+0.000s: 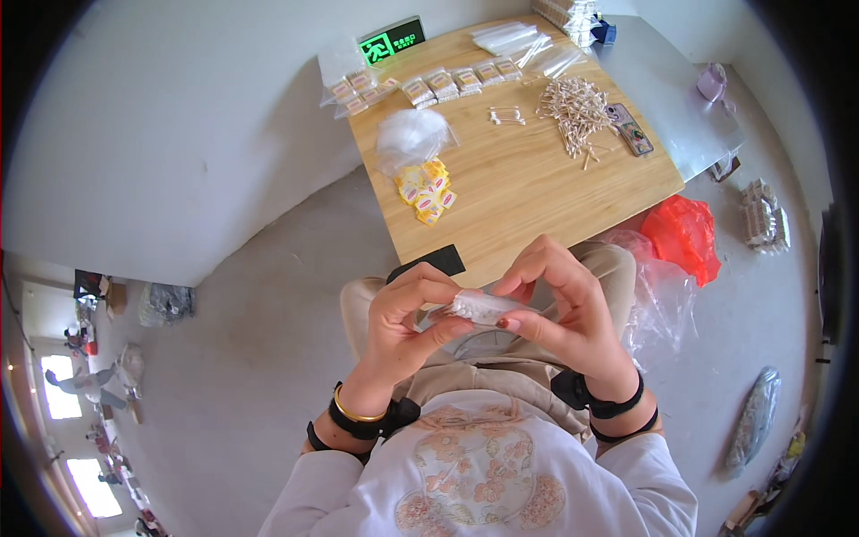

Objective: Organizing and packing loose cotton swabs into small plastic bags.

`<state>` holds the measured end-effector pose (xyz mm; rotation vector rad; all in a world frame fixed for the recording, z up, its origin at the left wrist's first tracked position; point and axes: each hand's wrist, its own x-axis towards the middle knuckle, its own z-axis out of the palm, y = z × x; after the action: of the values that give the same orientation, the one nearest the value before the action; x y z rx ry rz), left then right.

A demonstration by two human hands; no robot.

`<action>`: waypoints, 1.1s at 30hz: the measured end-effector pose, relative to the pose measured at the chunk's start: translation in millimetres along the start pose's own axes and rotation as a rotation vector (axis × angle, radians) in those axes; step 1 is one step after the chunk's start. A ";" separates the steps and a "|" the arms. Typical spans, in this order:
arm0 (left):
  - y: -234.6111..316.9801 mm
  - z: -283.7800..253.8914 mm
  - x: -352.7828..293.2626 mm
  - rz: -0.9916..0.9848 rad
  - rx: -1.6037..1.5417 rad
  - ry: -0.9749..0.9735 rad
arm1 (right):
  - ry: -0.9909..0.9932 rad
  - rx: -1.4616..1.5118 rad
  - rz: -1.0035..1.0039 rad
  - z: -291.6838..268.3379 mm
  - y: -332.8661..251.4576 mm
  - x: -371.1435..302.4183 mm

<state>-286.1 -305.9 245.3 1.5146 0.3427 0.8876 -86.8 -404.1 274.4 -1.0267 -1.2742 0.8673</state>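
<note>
Above my lap, just off the table's near edge, both hands hold a small clear plastic bag of cotton swabs [483, 309]. White swab tips show at its left end. My left hand [403, 315] pinches that end between thumb and fingers. The opposite end is between the thumb and fingers of my right hand [565, 309]. On the wooden table [510, 188] lie a loose heap of cotton swabs [573, 106] and a few swabs set side by side [507, 115]. Yellow printed cards [424, 190] are at the left, beside a pile of clear bags [413, 134].
Filled swab packs [465, 81] line the table's far side, near clear plastic sleeves [508, 38]. A patterned phone [632, 131] is by the right edge. Right of my knees are a red plastic bag [682, 234] and clear plastic sheeting [662, 309]. Bundled packs [762, 217] sit on the floor.
</note>
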 end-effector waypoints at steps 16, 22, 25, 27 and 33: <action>26.5 13.8 20.5 0.234 0.247 -0.140 | -0.014 0.315 0.060 -9.1 -4.8 -14.2; 25.8 20.0 27.1 0.236 0.235 -0.149 | -0.012 0.346 0.032 -14.5 -3.7 -15.3; 23.9 21.1 30.0 0.242 0.229 -0.165 | -0.007 0.378 0.042 -16.5 -3.7 -17.0; 22.7 22.2 31.4 0.241 0.223 -0.178 | -0.002 0.379 0.035 -18.4 -2.6 -17.9; 22.4 28.1 33.3 0.197 0.157 -0.184 | 0.006 0.377 0.025 -21.8 0.3 -18.6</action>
<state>-251.0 -307.0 279.6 1.7840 0.1321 0.8820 -67.4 -424.1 267.9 -0.7455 -1.0425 1.0743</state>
